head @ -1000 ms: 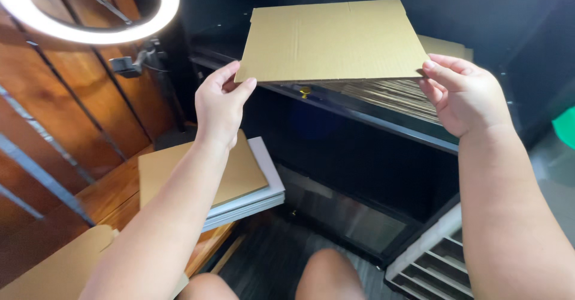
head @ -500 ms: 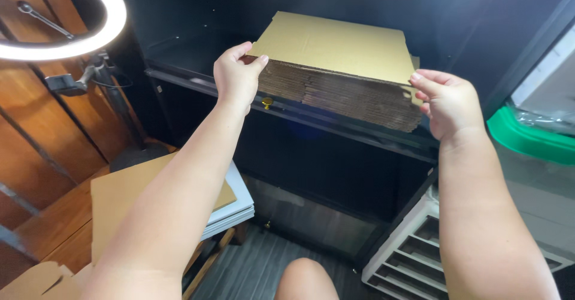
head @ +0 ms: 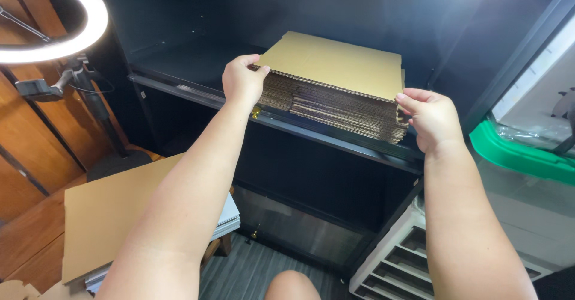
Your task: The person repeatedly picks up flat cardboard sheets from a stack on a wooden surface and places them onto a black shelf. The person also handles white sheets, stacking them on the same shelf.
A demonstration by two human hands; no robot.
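A: Since the earlier frame the cardboard sheet [head: 335, 63] has come down onto the cardboard stack [head: 341, 108] on the black shelf [head: 197, 93].

B: Grip?

A: Left hand [head: 241, 79] pinches the sheet's near-left corner; right hand [head: 432, 119] clasps the stack's right edge. Ring light [head: 54, 21] at left, green lid [head: 515, 153] at right
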